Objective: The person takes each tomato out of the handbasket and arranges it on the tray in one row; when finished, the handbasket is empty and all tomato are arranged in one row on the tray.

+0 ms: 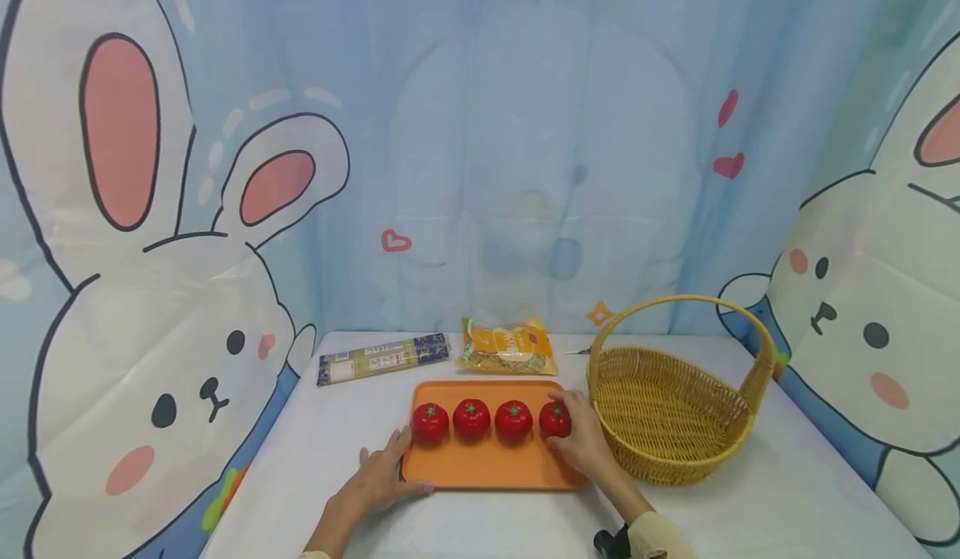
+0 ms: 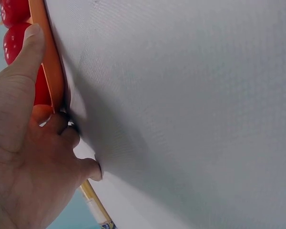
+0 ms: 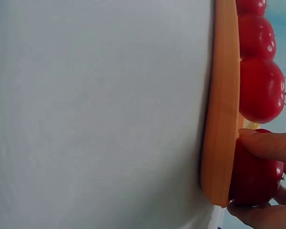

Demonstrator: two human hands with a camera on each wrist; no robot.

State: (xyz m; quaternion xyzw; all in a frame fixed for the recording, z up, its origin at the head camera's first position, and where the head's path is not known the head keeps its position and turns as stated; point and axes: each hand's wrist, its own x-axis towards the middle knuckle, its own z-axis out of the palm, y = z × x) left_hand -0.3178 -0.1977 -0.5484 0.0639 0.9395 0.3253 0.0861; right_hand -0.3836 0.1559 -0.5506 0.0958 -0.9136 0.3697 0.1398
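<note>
An orange tray on the table carries several red tomatoes in a row. My right hand holds the rightmost tomato, thumb on the near side and fingers round the far side. In the right wrist view this tomato sits at the tray's end, apart from its neighbour. My left hand rests against the tray's left edge with its fingers spread and loosely bent. From the left wrist, the thumb reaches along the near side while fingertips touch the tray's corner; some fingers are partly hidden.
A yellow wicker basket with a tall handle stands right of the tray, close to my right forearm. Behind the tray lie a long clear-and-blue packet and a yellow-orange bag. A printed rabbit curtain hangs behind the white table.
</note>
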